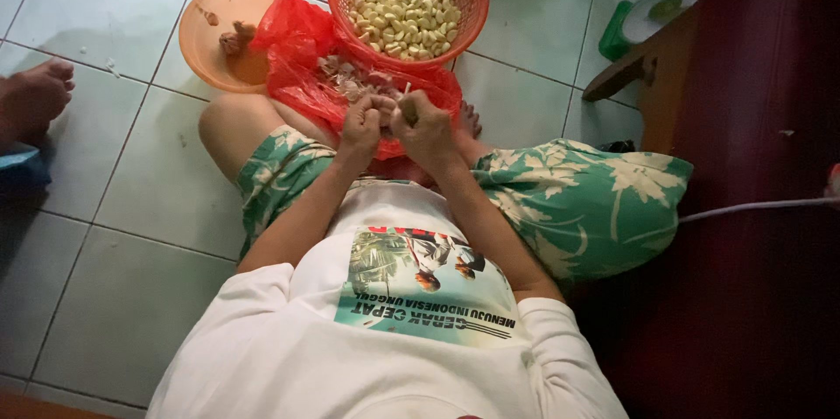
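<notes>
Floor of pale green glazed tiles [131,183] under seated person. Dark red wooden cabinet [752,165] far right of basket. Round orange plastic basin [210,30] left of basket, touching bag. Crumpled red plastic bag [302,52] of garlic skins just below basket. Round orange mesh plastic basket [407,3] full of peeled garlic cloves [402,8]. Left hand [363,122] below basket, over bag, pinching small garlic clove [385,113]. Right hand [424,126] beside it, clenched around thin knife [407,102]; blade hidden.
</notes>
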